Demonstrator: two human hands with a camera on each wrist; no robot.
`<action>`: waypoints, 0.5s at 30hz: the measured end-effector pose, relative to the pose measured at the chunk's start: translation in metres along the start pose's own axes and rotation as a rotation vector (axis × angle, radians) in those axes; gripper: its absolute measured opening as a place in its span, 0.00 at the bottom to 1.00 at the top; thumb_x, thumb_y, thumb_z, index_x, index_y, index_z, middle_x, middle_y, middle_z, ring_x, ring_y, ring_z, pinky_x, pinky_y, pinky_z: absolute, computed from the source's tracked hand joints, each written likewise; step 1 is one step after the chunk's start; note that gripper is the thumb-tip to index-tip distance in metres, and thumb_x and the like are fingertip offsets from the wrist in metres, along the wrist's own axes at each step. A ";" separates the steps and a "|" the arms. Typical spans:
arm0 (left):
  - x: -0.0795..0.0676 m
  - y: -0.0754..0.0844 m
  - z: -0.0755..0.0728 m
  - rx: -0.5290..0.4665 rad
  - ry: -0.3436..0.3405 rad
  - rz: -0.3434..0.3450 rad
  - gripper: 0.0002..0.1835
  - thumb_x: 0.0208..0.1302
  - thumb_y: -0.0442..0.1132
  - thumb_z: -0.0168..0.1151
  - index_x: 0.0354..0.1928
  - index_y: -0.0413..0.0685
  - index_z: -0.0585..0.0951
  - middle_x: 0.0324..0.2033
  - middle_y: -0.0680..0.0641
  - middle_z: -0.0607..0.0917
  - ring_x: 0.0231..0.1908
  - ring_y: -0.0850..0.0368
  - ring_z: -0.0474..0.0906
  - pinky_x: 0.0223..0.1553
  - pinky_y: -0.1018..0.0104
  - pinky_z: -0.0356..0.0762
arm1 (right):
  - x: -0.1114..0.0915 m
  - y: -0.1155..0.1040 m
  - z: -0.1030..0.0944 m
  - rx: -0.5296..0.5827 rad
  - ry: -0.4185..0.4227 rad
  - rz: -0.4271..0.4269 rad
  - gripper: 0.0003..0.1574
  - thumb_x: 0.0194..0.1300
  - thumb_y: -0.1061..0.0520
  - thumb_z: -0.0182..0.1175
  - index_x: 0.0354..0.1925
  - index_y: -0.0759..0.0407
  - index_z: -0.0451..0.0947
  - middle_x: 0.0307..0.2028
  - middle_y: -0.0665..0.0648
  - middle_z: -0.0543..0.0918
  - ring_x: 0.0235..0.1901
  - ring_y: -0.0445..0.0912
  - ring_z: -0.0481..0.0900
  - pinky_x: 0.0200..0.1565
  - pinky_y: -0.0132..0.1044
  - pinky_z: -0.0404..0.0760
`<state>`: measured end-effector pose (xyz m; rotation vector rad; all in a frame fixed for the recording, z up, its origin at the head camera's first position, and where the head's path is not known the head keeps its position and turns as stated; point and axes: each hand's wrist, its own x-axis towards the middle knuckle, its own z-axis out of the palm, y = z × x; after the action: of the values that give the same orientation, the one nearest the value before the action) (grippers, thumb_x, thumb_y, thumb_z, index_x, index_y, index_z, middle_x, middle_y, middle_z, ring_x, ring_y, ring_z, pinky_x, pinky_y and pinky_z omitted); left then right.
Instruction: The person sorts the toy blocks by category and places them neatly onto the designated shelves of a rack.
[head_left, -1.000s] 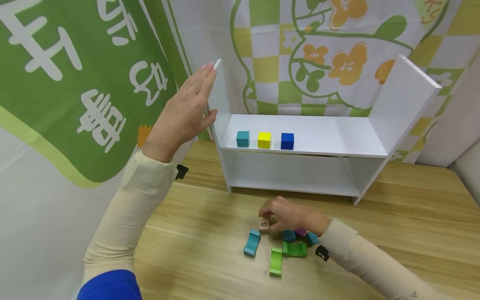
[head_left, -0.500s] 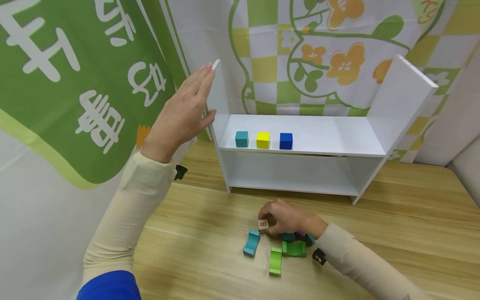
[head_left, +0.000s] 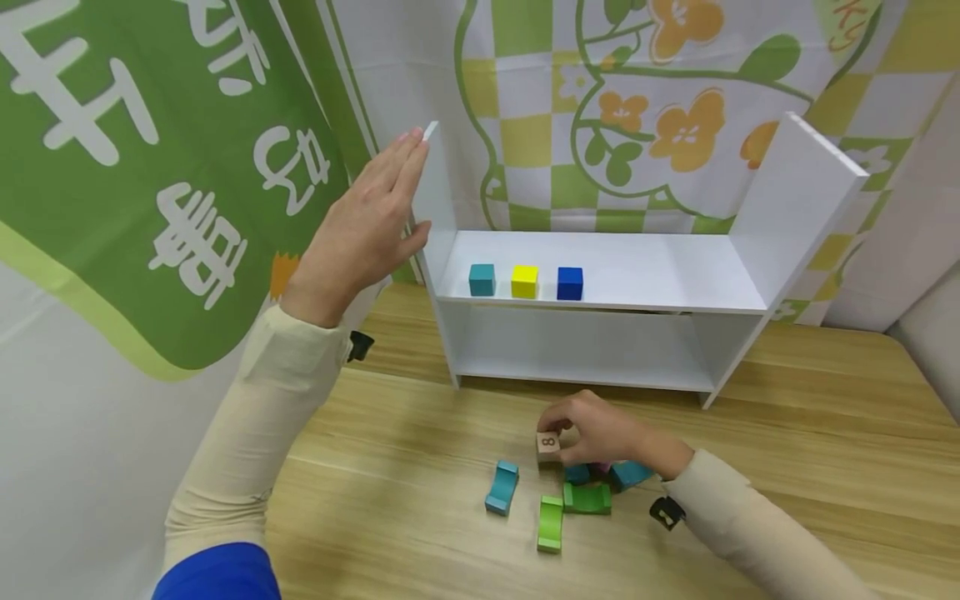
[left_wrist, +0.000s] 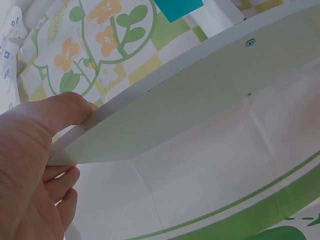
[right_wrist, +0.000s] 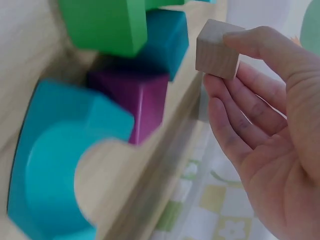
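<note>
Between thumb and fingers, my right hand (head_left: pixel 603 429) pinches a plain wooden cube (head_left: pixel 548 447) marked with an 8; the right wrist view shows the cube (right_wrist: pixel 216 52) at the fingertips. My left hand (head_left: pixel 367 217) holds the left side panel (left_wrist: pixel 170 100) of a white shelf (head_left: pixel 637 267), its thumb at the front edge. Teal (head_left: pixel 482 280), yellow (head_left: pixel 525 282) and dark blue (head_left: pixel 570 284) cubes sit in a row on the upper board. Below the right hand lie a green arched block (head_left: pixel 588 499) and a purple block (right_wrist: pixel 140 100), mostly hidden in the head view.
A light green arched block (head_left: pixel 550 525) and a blue arched block (head_left: pixel 502 487) lie on the wooden table (head_left: pixel 360 500). Another blue arched block (head_left: pixel 630 475) is near the right wrist. A patterned cloth (head_left: pixel 540 100) hangs behind the shelf, a green banner (head_left: pixel 247 167) at the left.
My right hand has taken hold of the wooden cube and moved it slightly to the right, away from the blue arched block. The left hand has stayed at the shelf panel.
</note>
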<state>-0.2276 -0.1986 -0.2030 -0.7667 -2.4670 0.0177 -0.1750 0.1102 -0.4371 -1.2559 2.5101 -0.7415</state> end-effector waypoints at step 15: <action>0.001 0.000 0.002 -0.028 -0.008 -0.007 0.46 0.64 0.40 0.61 0.76 0.42 0.45 0.77 0.46 0.46 0.78 0.52 0.42 0.79 0.60 0.43 | -0.061 -0.002 -0.058 -0.084 0.026 0.017 0.20 0.56 0.55 0.69 0.49 0.52 0.82 0.44 0.45 0.85 0.43 0.38 0.83 0.44 0.32 0.86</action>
<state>-0.2292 -0.1979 -0.2038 -0.7715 -2.4823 -0.0160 -0.1613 0.1778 -0.3881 -1.2585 2.5940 -0.6592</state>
